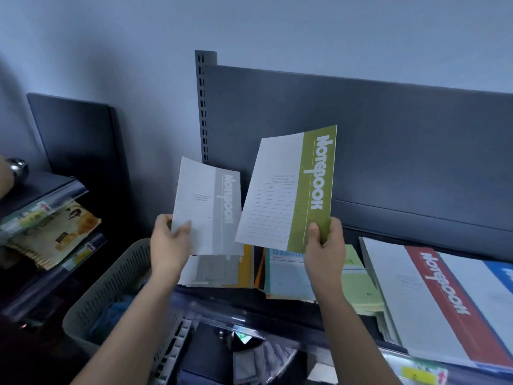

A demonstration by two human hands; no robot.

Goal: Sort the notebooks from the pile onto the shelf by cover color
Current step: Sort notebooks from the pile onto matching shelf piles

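While the person held two notebooks up in the middle of the frame, both covers faced the camera, likely so the colors could be checked. The left hand [169, 240] pinched the grey notebook [208, 207] at its bottom left corner, thumb on the front. The right hand [323, 245] pinched the green notebook [288, 187] at its bottom edge, thumb on the green stripe. Both were in the air in front of the shelf [249, 304], not lying on it.

Each notebook stood on its short end, long side running up and down, top leaning a little to the right. The title ran along the long side, on the stripe at the right.

Below the grey one lay a grey pile [213, 269], and below the green one a green pile [358, 282]. I think each was held over its matching pile, ready to go down. A red notebook [441, 290] lay at the lower right.
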